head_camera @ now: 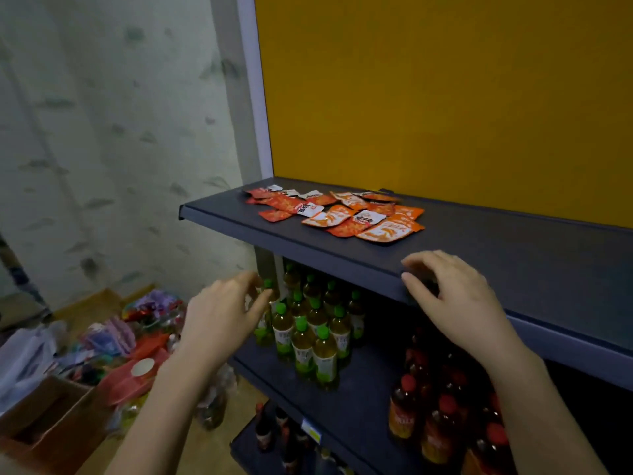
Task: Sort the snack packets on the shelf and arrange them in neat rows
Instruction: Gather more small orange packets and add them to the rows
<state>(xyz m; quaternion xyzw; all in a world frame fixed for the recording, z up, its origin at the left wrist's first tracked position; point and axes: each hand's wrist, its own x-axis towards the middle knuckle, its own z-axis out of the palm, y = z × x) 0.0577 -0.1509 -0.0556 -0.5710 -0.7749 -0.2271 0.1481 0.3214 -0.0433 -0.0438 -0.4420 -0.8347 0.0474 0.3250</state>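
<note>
Lying flat, snack packets (337,212) jumbled, axes mixed

Bare shelf (513,269) right of the loose packet pile (335,214), open air above; yellow back panel (445,97) behind.

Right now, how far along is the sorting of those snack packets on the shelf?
Barely started. Done: nothing visible; the snack packets lie in one mixed, overlapping heap on the shelf. In hand: nothing; the left hand hovers below the shelf edge and the right hand is at its front edge, both empty. Left: separating the kinds and laying them in rows.
</note>
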